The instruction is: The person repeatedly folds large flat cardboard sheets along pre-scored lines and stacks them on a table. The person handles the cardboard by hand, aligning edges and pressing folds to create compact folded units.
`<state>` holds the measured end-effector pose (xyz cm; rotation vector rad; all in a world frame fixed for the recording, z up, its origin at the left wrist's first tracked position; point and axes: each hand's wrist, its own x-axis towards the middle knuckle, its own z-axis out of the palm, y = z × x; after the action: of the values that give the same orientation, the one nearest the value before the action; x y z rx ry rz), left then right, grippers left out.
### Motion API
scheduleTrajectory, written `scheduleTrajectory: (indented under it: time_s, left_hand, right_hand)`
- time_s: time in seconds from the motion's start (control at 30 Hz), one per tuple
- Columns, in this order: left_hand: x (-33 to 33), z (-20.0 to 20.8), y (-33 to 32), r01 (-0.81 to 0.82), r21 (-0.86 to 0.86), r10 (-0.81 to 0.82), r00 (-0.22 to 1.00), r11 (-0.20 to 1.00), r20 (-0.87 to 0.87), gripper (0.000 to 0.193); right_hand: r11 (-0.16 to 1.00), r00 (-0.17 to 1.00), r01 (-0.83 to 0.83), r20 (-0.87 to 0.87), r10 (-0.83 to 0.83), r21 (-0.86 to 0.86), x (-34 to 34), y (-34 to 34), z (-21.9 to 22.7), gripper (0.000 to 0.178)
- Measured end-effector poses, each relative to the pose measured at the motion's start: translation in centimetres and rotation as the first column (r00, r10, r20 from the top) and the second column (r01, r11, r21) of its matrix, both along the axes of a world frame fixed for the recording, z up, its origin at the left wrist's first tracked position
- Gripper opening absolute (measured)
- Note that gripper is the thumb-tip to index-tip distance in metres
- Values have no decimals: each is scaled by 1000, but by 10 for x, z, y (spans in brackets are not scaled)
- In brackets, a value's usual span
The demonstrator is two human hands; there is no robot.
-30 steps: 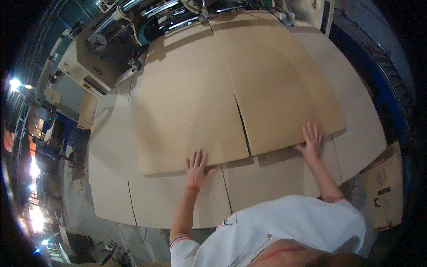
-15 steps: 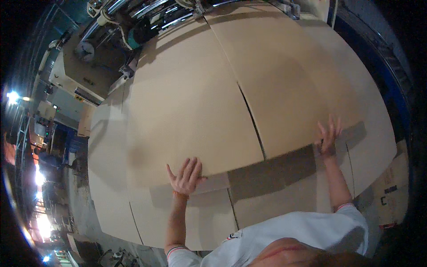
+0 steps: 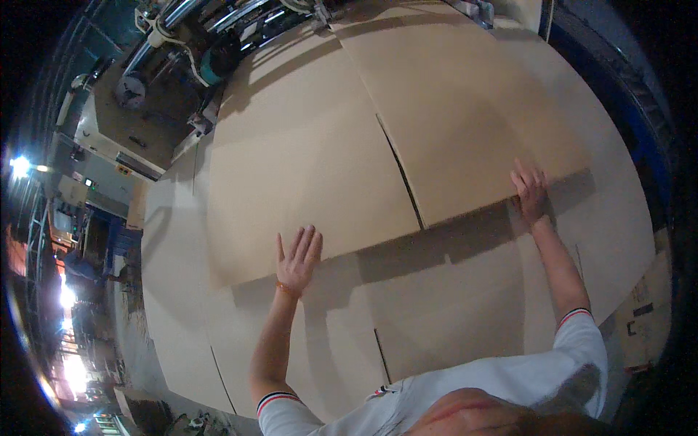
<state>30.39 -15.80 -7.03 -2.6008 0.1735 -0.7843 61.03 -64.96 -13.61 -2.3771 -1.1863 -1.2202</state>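
Note:
A large tan cardboard sheet [image 3: 305, 160], slit near its middle, lies over a paler cardboard sheet [image 3: 443, 320]. Its near edge casts a dark shadow on the one below. My left hand [image 3: 297, 260] rests at the left part of that near edge, fingers stretched and spread on the top face; its thumb is hidden. At the right part of the same edge is my right hand [image 3: 531, 190], its fingers extended over the board and slightly apart. Whether either thumb reaches under the sheet cannot be seen.
A machine with metal rollers [image 3: 240, 18] stands at the far side, where the sheet's far end lies. A beige machine housing [image 3: 120, 134] is at the left. Dark blue framing [image 3: 618, 94] runs along the right. A printed brown carton [image 3: 643, 312] sits at the lower right.
The upper sheet has slid away from me toward the rollers, and both hands have moved forward with it. More of the lower sheet now shows near me.

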Motion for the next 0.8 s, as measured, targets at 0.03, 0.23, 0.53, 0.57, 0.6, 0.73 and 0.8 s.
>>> scheduleTrajectory:
  time_s: [0.03,0.23,0.53,0.57,0.6,0.73,0.8]
  left_hand:
    - [8,-3,4,-27,-18,27,1000,999,-5,40]
    - [83,2,61,-68,-109,67,998,992,-15,43]
    - [213,45,123,-554,-49,542,826,831,-153,52]
    - [215,43,121,-566,25,562,811,824,-166,52]
    - [212,41,118,-574,100,582,794,813,-177,52]
    - [184,34,104,-436,127,445,893,891,-59,59]
    - [155,32,83,-289,26,290,954,957,-77,60]
  right_hand:
    - [999,1000,-20,-3,20,27,7,9,10,36]
    - [997,997,73,-12,-72,32,65,67,52,39]
    - [865,860,488,-105,-499,-115,189,173,74,43]
    - [845,829,520,-164,-535,-123,188,173,74,45]
    - [844,841,508,-115,-529,-171,181,169,71,47]
    - [934,930,357,-94,-356,-8,149,161,66,55]
    - [959,955,272,-146,-259,75,119,151,61,61]
